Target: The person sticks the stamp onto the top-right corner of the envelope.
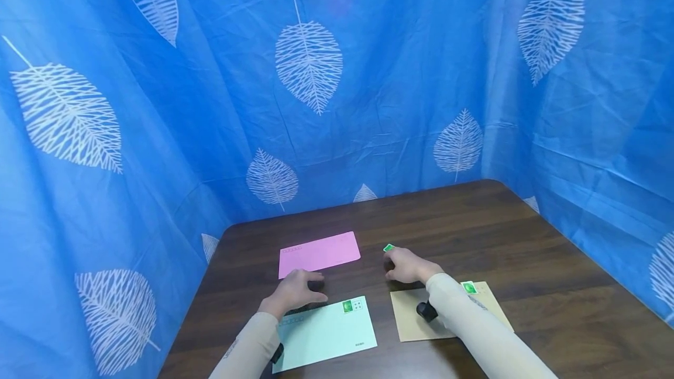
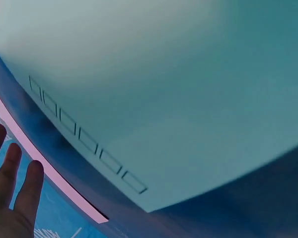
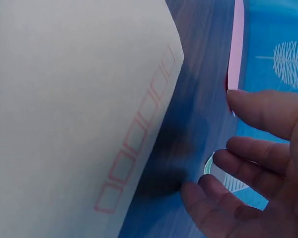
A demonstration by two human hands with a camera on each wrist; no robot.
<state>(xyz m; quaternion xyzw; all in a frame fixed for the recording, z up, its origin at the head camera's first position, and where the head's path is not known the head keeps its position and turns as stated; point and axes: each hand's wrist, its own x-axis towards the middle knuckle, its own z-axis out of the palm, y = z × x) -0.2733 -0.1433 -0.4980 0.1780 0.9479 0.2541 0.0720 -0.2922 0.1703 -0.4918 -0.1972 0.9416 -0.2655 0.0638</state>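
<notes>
My right hand [image 1: 405, 265] reaches forward over the table, fingertips right at a small green stamp [image 1: 388, 247]. In the right wrist view its thumb stands apart from the loosely bent fingers, and the stamp [image 3: 208, 164] peeks out behind them. A beige envelope [image 1: 416, 323] with a green stamp [image 1: 469, 288] at its far right corner lies beneath the right wrist. Over the far edge of a mint-green envelope [image 1: 329, 338] hovers my left hand [image 1: 295, 292], fingers relaxed and holding nothing. That envelope bears a green stamp [image 1: 347, 306] beside a printed square.
A pink envelope [image 1: 318, 252], with no stamp visible, lies farther back, just beyond the left hand. Everything rests on a dark wooden table [image 1: 447, 221]. Blue curtains [image 1: 379, 104] with white leaf prints hang along the back and both sides.
</notes>
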